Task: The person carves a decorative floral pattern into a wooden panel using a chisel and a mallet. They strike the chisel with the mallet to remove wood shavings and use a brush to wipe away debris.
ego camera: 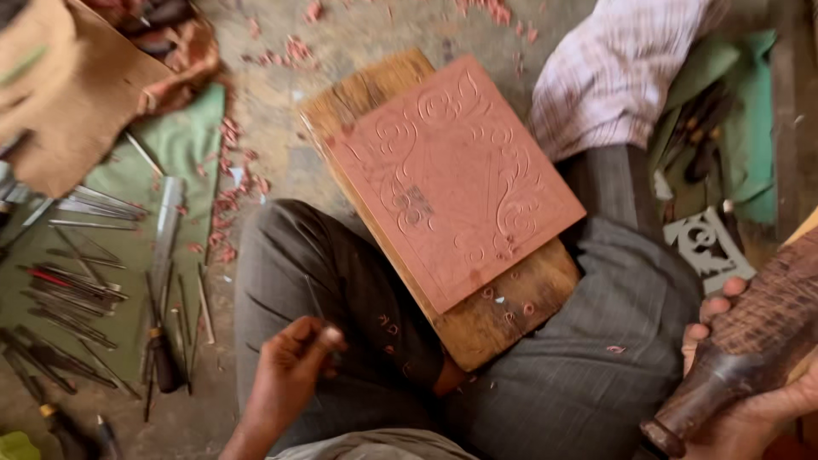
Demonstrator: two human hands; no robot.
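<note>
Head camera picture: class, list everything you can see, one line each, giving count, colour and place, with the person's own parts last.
carved panel: one, reddish-pink, lying on the wooden board, centre.
wooden board: one, brown, resting across the person's lap.
chisels: many, thin metal, spread on the green cloth, left.
green cloth: one, on the floor, left.
shavings: many, reddish, scattered on the floor beside the cloth.
carved cutout piece: one, grey, right of the board.
wooden mallet: one, dark brown, lower right.
trousers: grey, crossed legs under the board.
left hand: closed on a small tool, bottom left.
right hand: gripping the mallet.
</note>
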